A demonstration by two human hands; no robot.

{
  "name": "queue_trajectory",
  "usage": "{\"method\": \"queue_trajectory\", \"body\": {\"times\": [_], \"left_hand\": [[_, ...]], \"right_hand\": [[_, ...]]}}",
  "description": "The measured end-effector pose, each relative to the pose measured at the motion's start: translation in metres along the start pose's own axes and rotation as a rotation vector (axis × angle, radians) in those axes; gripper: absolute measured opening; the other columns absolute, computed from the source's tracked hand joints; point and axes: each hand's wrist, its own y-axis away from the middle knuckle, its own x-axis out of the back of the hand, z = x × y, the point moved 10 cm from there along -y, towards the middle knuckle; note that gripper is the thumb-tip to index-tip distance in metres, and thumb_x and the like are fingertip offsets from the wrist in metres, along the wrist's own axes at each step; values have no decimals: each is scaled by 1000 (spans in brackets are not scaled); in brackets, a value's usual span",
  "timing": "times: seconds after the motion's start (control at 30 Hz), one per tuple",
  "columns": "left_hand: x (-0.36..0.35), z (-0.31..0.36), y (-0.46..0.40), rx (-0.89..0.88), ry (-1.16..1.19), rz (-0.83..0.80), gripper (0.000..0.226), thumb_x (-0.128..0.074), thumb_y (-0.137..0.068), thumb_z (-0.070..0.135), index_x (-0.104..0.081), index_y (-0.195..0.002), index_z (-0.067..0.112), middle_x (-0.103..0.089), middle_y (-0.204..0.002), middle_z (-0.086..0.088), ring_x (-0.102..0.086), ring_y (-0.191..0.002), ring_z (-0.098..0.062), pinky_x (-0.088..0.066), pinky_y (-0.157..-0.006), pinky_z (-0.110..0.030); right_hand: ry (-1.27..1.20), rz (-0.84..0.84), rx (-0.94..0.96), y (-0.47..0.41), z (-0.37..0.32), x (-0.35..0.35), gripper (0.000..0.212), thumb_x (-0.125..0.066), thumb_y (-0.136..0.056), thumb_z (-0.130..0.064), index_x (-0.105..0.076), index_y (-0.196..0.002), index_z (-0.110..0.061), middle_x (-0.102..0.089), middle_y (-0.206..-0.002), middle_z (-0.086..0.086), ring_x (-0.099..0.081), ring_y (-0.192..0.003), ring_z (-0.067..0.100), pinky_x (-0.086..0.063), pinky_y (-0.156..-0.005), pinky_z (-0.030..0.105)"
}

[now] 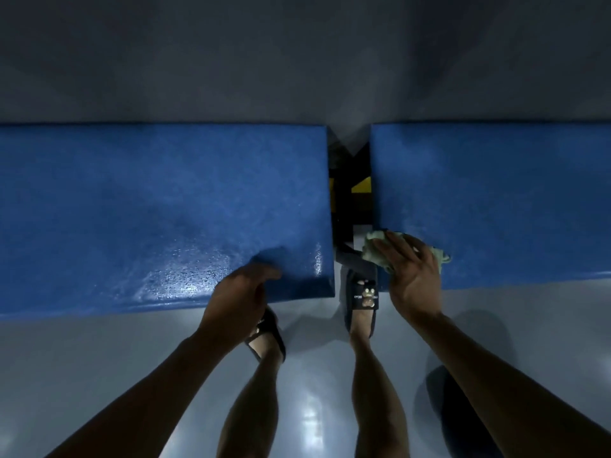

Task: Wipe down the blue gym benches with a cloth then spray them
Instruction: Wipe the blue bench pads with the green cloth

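From the head view, your right hand [411, 271] lies flat with fingers spread, pressing the pale green cloth [377, 247] onto the near left corner of the right blue bench [502, 200]. Your left hand [239, 294] curls loosely over the left blue bench's [148, 209] front edge, holding nothing. Your sandalled feet [362, 300] stand on grey floor [99, 358] by the gap between benches

Blue speckled benches [158, 206], pale green cloth [373, 249], grey floor [99, 358].
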Motion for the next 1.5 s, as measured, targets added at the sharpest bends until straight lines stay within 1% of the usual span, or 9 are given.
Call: {"method": "queue_trajectory", "body": {"times": [0.23,0.33,0.47,0.73,0.87,1.0,1.27,1.37,1.5], "left_hand": [[10,-21,11,-76,-212,68,67,-73,-76,8,-53,-138,22,-48,-145,1,-40,-131,-27,-41,-103,-47],[18,-38,20,-14,-275,95,70,-69,-80,17,-42,-145,26,-37,-153,1,-30,-138,-31,-36,-106,-55],[18,-62,24,81,-375,56,78,-73,-82,25,-33,-149,29,-28,-158,-2,-23,-141,-35,-32,-107,-61],[15,-67,22,77,-469,68,76,-72,-84,35,-35,-149,31,-32,-157,-2,-29,-139,-38,-30,-108,-56],[16,-69,23,74,-461,95,74,-74,-82,33,-39,-147,31,-36,-156,-1,-32,-138,-38,-30,-107,-55],[17,-70,24,65,-426,126,73,-75,-81,34,-42,-145,31,-37,-155,1,-31,-138,-36,-30,-107,-53],[24,-80,24,1,-388,134,67,-73,-81,38,-45,-142,35,-38,-154,10,-35,-137,-29,-26,-109,-46],[28,-83,21,-19,-403,138,61,-65,-83,43,-45,-141,37,-40,-152,11,-39,-134,-29,-29,-108,-46],[32,-83,17,-54,-399,127,63,-73,-81,33,-49,-139,30,-45,-149,7,-44,-129,-31,-31,-106,-47]], "right_hand": [[-269,-18,-49,31,-25,-23,65,-49,-75,1,-56,-134,-25,-62,-127,-3,-55,-107,26,-51,-85,42],[-625,-61,-288,39,-14,-53,49,-44,-83,-15,-54,-129,-26,-64,-113,4,-63,-96,25,-57,-81,42],[-890,-17,-509,42,-19,-73,21,-48,-91,-8,-54,-108,-17,-61,-97,6,-61,-81,1,-50,-70,12],[-1130,-24,-704,46,-20,-109,13,-66,-91,-18,-63,-103,-19,-71,-98,3,-69,-90,20,-57,-75,30],[-1038,-25,-609,42,-17,-104,16,-62,-84,-30,-62,-91,-15,-59,-98,24,-59,-78,25,-50,-68,36],[-1035,-33,-599,47,-23,-102,11,-61,-88,-29,-56,-97,-28,-59,-100,17,-59,-85,26,-55,-74,48],[-639,207,-566,52,-89,-66,35,-53,-86,-1,-52,-120,-9,-51,-112,9,-52,-99,25,-50,-87,45],[-536,119,-343,45,-161,-71,61,-54,-74,5,-51,-131,-14,-52,-116,10,-51,-102,26,-47,-88,36],[-465,-29,-26,36,-253,-78,53,-62,-77,-5,-53,-130,-11,-54,-118,12,-51,-99,31,-53,-72,42]]}}
